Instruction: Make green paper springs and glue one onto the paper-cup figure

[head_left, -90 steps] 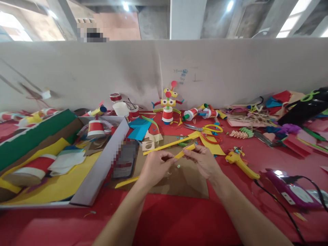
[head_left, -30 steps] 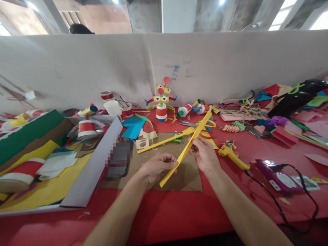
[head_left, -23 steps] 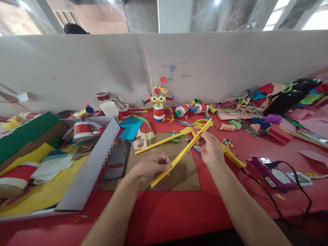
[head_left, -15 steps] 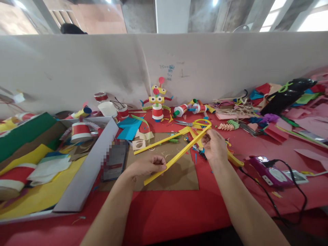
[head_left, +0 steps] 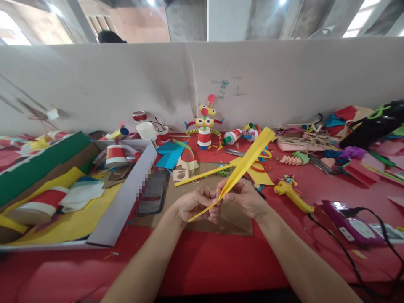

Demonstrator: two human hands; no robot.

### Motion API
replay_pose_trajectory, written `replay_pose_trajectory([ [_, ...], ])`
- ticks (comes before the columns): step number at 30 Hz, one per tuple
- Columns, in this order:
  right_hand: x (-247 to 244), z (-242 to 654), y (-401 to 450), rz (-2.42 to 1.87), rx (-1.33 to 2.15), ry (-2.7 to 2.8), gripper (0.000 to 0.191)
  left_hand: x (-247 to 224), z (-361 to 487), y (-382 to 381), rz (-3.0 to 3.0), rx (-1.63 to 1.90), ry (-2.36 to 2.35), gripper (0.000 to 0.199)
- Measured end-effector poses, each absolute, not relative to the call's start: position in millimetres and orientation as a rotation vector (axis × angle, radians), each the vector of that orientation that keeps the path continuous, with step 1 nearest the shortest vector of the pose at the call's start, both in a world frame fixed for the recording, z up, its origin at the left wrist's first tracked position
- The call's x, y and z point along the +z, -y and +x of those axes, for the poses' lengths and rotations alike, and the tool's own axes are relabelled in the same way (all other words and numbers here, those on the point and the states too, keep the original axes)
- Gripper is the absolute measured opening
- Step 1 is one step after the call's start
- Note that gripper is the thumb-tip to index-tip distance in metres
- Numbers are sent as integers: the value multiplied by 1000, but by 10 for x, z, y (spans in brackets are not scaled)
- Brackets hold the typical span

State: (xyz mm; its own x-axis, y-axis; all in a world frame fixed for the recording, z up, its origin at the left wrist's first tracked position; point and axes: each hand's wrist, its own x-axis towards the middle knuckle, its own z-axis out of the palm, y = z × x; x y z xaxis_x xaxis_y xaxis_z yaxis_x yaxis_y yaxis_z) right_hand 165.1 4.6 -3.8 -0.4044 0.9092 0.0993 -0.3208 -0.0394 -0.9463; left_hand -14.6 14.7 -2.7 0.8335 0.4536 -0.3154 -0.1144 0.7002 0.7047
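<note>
A yellow paper strip (head_left: 248,162) slants upward between my hands, broad at its far end and narrow at the near end. My left hand (head_left: 199,205) pinches it near the lower end. Close against it, my right hand (head_left: 241,197) grips the strip around its middle, some fingers hidden behind the paper. Below them lies a brown cardboard sheet (head_left: 232,221). A second, thin yellow strip (head_left: 202,176) rests on the cardboard just beyond my hands, beside a green coiled paper spring (head_left: 222,173).
At left stands an open box (head_left: 118,210) with paper and cup pieces. A phone (head_left: 153,191) lies beside it. Cup figures (head_left: 204,136) stand at the back. On the right are a yellow glue gun (head_left: 293,197), a purple power strip (head_left: 350,225) with a black cable, and scissors (head_left: 233,152).
My right hand has moved from the strip's far end down to its middle, next to my left hand. The strip's far part now shows wider. The whole view has shifted.
</note>
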Motion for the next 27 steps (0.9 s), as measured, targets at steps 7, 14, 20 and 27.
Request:
replay_pose_trajectory([
  [7, -50, 1696, -113, -819, 1433, 1087, 14, 34, -157, -110, 972, 376, -612, 25],
  [14, -129, 1589, -143, -892, 1382, 1114, 12, 175, -121, -113, 1580, 654, -1120, 20],
  [20, -172, 1583, -156, -928, 1413, 1104, 18, 132, -115, -131, 1866, 618, -1228, 22],
  [27, -169, 1614, -151, -873, 1579, 1130, 19, 147, -167, -155, 1826, 648, -1192, 23],
])
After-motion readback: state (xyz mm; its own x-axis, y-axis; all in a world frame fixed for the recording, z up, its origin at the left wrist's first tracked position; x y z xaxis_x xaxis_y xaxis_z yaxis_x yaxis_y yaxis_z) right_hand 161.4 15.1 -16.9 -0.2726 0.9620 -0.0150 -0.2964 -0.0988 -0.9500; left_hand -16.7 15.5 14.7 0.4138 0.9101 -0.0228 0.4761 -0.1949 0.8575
